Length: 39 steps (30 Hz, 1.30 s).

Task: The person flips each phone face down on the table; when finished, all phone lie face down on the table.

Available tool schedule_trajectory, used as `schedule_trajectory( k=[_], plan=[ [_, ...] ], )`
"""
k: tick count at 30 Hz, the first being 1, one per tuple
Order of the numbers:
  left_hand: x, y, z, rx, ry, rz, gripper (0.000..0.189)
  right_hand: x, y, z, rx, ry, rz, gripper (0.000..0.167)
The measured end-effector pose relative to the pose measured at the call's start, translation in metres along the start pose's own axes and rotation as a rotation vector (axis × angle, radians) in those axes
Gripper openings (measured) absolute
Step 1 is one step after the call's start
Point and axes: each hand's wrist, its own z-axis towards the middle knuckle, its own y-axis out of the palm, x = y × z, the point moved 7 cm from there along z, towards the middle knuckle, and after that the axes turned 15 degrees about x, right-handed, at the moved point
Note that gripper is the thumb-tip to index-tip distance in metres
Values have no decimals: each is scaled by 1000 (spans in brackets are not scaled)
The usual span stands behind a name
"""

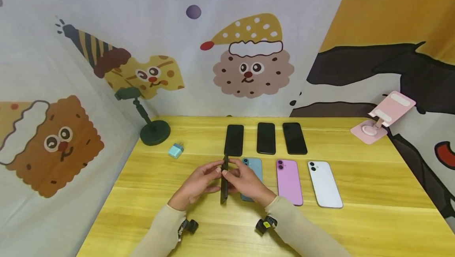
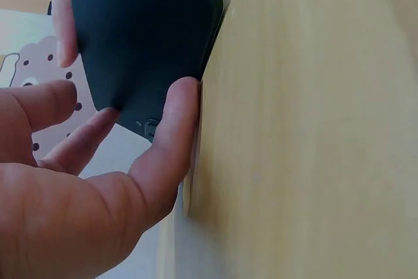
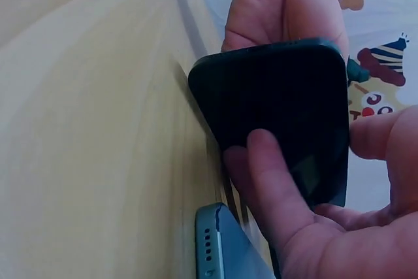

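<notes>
A black phone (image 1: pixel 224 188) is held on edge above the front middle of the table, seen edge-on in the head view. My left hand (image 1: pixel 199 182) grips it from the left, and my right hand (image 1: pixel 251 182) grips it from the right. Its dark back (image 2: pixel 140 37) faces the left wrist camera, with a camera cutout near the lower end. In the right wrist view its glossy front (image 3: pixel 281 96) has right-hand fingers (image 3: pixel 264 151) lying across it. A blue phone (image 1: pixel 255 170) lies partly under my right hand.
Right of the blue phone lie a pink phone (image 1: pixel 288 182) and a white phone (image 1: pixel 325 184). Behind are three black phones (image 1: pixel 234 140) (image 1: pixel 266 138) (image 1: pixel 294 138). A green stand (image 1: pixel 155 132) and light-blue charger (image 1: pixel 175 151) stand left; a pink stand (image 1: pixel 369 130) is back right.
</notes>
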Motion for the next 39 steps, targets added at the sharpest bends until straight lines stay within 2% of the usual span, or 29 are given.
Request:
schedule_trajectory(
  k=[9,16,21,27,32,39],
  plan=[
    [-1,0,-1,-7,6,13,49,2,-6,0,19,53,66,58],
    [0,-9,-1,51,7,36,50,1,-4,1,24,49,119,57],
    [-1,-15,-1,86,-16,40,54,-1,-2,2,19,39,160,56],
    [-2,-22,1,132,-35,17,56,1,0,6,38,55,167,55],
    [-1,-24,3,144,-18,9,62,2,0,11,62,70,162,58],
    [1,-29,5,191,-8,61,63,6,3,16,47,81,126,59]
  ],
)
